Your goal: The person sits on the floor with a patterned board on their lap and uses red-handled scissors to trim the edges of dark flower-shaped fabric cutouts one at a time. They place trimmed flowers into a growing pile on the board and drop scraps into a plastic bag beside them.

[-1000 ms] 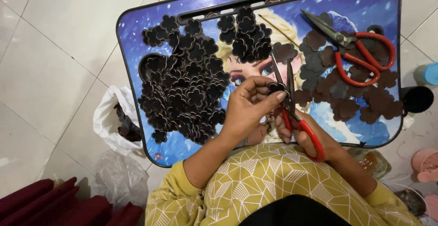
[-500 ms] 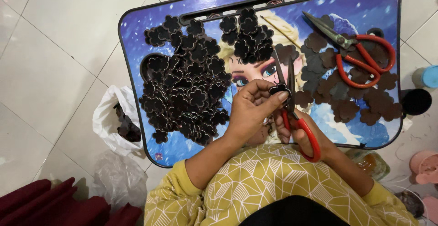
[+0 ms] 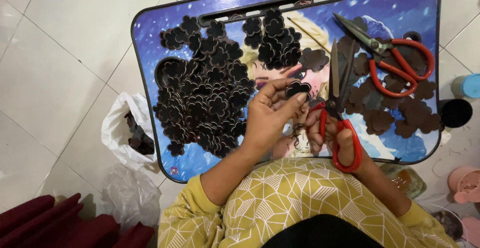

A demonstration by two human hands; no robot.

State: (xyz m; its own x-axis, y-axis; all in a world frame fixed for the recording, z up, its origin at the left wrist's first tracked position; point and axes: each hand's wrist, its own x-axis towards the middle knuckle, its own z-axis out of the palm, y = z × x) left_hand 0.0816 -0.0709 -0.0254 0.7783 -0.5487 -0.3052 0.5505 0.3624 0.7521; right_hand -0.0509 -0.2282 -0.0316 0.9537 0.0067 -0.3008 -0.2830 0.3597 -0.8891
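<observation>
Pinching 1 dark flower cutout [image 3: 298,88] in left fingers [image 3: 287,99], gripping red-handled scissors [image 3: 340,113], blades apart, in right fingers [image 3: 327,135] over the counter [image 3: 150,33].

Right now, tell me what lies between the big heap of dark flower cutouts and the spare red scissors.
In the head view: a smaller cutout cluster, then the printed tray's surface.

Floor [image 3: 60,53] of large pale glossy tiles with thin grout lines, evenly lit. Low blue picture-printed counter [image 3: 150,33] with dark rim set on the floor. White plastic bag [image 3: 122,128] holding dark scraps just left of the counter; a second clear bag [image 3: 127,195] nearer. Dark red fabric [image 3: 45,223] at lower left corner. Pale blue container [image 3: 467,85] and pink container [image 3: 465,183] at right edge.
</observation>
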